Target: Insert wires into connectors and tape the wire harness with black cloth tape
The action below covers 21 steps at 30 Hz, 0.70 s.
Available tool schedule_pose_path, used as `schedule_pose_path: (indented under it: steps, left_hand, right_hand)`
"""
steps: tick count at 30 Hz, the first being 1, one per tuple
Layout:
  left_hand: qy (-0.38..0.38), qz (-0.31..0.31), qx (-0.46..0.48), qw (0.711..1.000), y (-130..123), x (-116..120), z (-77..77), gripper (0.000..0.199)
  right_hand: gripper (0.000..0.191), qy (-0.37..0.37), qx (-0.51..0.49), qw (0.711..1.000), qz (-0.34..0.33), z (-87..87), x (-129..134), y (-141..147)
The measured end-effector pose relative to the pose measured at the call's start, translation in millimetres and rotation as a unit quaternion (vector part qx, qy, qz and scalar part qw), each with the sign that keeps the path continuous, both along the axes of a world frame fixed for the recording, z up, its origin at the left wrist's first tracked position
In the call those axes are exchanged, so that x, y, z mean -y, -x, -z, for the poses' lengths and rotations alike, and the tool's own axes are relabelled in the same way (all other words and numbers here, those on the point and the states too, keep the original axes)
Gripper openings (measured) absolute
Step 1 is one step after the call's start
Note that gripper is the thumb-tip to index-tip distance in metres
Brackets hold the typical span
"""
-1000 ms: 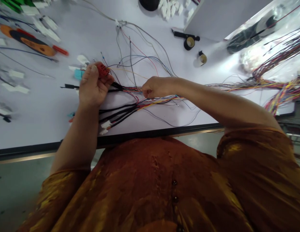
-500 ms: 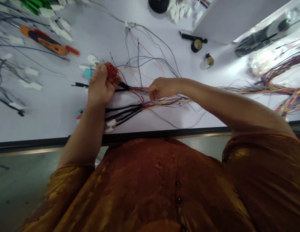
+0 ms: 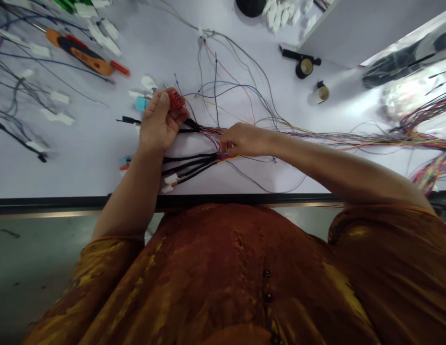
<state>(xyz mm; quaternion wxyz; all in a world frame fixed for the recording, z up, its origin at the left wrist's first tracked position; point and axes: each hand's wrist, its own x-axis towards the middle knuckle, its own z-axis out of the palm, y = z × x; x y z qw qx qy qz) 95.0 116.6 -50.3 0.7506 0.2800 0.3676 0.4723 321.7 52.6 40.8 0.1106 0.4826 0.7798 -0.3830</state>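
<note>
My left hand (image 3: 158, 120) is shut around a red multi-pin connector (image 3: 176, 100), which shows above the fingers. Black sleeved cables (image 3: 189, 165) of a wire harness fan out below that hand and end in small white connectors (image 3: 170, 179). My right hand (image 3: 244, 140) pinches thin coloured wires (image 3: 208, 130) running from the connector, its fingers curled over them. Loose thin wires (image 3: 223, 93) spread across the table above both hands.
The pale table's black front edge (image 3: 165, 201) runs just below the harness. An orange-and-black tool (image 3: 79, 53) and white-tagged cables lie at left. Tape rolls (image 3: 304, 68) and white connectors (image 3: 280, 14) sit at the back, with multicoloured wire bundles (image 3: 428, 139) at right.
The view has turned, so the table edge now lies level. My right hand sits slightly lower along the wires, and my left hand still grips the red connector.
</note>
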Motion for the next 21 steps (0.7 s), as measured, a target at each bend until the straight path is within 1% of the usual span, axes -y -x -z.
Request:
schedule_pose_path:
  steps: [5, 8, 11, 14, 17, 19, 21]
  left_hand:
    - [0.013, -0.003, -0.012, 1.0, -2, 3, -6.6, 0.027]
    - [0.015, -0.001, -0.026, 1.0, -2, 3, -5.8, 0.021]
    - [0.018, -0.007, -0.026, 0.999, -2, 2, -1.7, 0.018]
    - [0.015, -0.015, -0.02, 1.0, -1, 1, 1.5, 0.02]
    - [-0.007, -0.023, -0.023, 0.999, -1, 3, 1.4, 0.021]
    - [-0.013, -0.021, -0.027, 0.999, -1, 4, 0.1, 0.019]
    - [-0.013, -0.018, -0.025, 0.999, -1, 5, -0.9, 0.019]
  right_hand:
    - [0.013, -0.011, 0.011, 1.0, -0.006, -0.9, 2, 0]
    - [0.017, -0.023, -0.018, 1.0, -0.001, 5.8, 5, -3]
    - [0.019, -0.039, -0.058, 0.998, -0.008, 14.6, 10, -7]
    - [0.018, -0.048, -0.076, 0.996, 0.022, 19.5, 17, -9]
    - [0.022, -0.036, -0.085, 0.994, 0.055, 19.3, 20, -10]
    - [0.019, -0.022, -0.085, 0.995, 0.052, 17.9, 19, -9]
    - [0.011, -0.022, -0.071, 0.996, 0.044, 16.4, 17, -7]
